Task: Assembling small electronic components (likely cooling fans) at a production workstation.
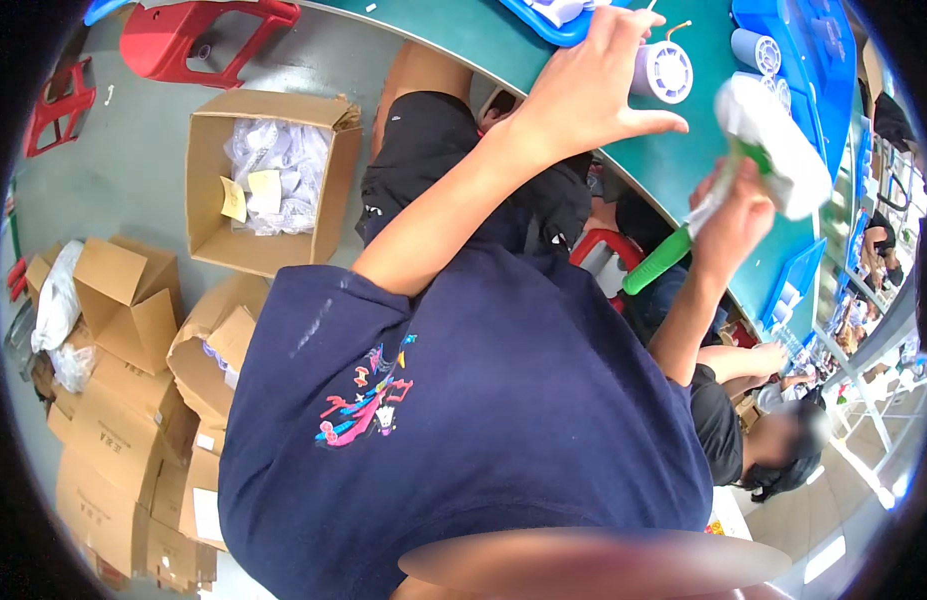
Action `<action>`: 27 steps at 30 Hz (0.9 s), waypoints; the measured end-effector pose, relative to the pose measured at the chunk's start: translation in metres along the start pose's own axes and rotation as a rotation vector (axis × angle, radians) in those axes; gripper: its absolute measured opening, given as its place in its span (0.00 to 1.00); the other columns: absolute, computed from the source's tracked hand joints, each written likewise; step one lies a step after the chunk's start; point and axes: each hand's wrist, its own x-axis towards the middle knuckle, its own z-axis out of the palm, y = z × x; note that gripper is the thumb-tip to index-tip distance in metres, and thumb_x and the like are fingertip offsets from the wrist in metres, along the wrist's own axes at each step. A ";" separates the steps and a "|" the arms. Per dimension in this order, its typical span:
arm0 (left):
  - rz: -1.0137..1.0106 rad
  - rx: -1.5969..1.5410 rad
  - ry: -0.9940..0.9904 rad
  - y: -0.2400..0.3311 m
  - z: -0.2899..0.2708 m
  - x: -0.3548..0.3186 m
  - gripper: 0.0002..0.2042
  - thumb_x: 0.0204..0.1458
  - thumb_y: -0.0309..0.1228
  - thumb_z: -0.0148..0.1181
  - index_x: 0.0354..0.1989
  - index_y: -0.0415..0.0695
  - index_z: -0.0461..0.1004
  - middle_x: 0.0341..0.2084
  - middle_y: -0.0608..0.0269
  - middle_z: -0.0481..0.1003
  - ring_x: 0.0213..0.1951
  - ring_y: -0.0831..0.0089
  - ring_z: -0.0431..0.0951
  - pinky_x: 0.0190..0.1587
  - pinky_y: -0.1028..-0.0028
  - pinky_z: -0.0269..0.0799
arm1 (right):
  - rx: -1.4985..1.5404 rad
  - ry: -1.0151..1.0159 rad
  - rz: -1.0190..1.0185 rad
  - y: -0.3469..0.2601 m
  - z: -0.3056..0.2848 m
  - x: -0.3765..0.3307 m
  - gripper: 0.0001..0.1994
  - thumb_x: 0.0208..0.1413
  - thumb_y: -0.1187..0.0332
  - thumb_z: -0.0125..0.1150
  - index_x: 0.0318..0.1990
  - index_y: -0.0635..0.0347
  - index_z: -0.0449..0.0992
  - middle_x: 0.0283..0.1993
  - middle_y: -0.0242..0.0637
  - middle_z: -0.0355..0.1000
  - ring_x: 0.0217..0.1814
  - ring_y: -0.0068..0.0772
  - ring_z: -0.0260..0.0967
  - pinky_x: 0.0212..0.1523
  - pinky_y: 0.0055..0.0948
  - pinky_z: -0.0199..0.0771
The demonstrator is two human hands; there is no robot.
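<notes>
A dark blue shirt (463,420) fills most of the view, being closest to the camera, so a lot of the tabletop (683,165) is hidden behind it.

Past the shirt, the left hand (583,90) is held over the green tabletop with fingers spread and loosely curled; nothing can be seen gripped in it, though a white spool (663,72) sits just beside the fingertips and may be touched, which can't be told for sure. To the right of that hand, the right hand (738,215) is closed around a green-handled tool (663,258), with a white part (773,145) carried at its upper end, blurred as if in motion.

What could go wrong, as a guess: the white part looks only loosely seated on the tool, so it could be flung off if swung fast. It's held off the tabletop edge, so a drop would probably end on the floor, near the open box (268,180) down below the left arm. The spool beside the left hand could be knocked and rolled, since the hand isn't clamped on it. Blue trays (793,50) are crowded just beyond both hands, so an elbow or the tool could easily be bumped into one.
</notes>
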 end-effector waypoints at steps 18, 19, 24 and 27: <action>-0.044 -0.103 -0.080 0.010 -0.009 0.006 0.30 0.60 0.35 0.62 0.66 0.29 0.60 0.52 0.34 0.72 0.53 0.38 0.75 0.55 0.54 0.73 | 0.269 0.067 -0.107 -0.003 0.005 0.010 0.21 0.72 0.52 0.57 0.35 0.64 0.74 0.23 0.36 0.71 0.18 0.24 0.67 0.18 0.26 0.65; -0.049 -0.088 -0.089 0.013 -0.012 0.007 0.30 0.61 0.34 0.61 0.66 0.29 0.60 0.52 0.34 0.72 0.53 0.38 0.75 0.55 0.54 0.73 | -0.272 -0.009 -0.334 0.024 0.001 0.024 0.19 0.72 0.54 0.58 0.35 0.62 0.74 0.23 0.34 0.71 0.18 0.24 0.67 0.18 0.26 0.65; -0.041 -0.099 -0.084 0.010 -0.005 0.006 0.28 0.62 0.33 0.59 0.67 0.29 0.61 0.50 0.35 0.73 0.54 0.40 0.74 0.56 0.54 0.72 | 0.292 -0.040 -0.054 0.005 -0.005 0.015 0.18 0.71 0.53 0.61 0.37 0.61 0.75 0.23 0.32 0.70 0.18 0.25 0.67 0.18 0.25 0.65; -0.014 -0.027 -0.142 0.011 -0.002 0.009 0.31 0.62 0.33 0.61 0.68 0.28 0.59 0.51 0.36 0.72 0.55 0.41 0.73 0.58 0.55 0.70 | 0.001 -0.111 0.019 0.008 -0.002 0.026 0.18 0.71 0.53 0.59 0.38 0.59 0.75 0.23 0.31 0.70 0.17 0.23 0.66 0.16 0.25 0.62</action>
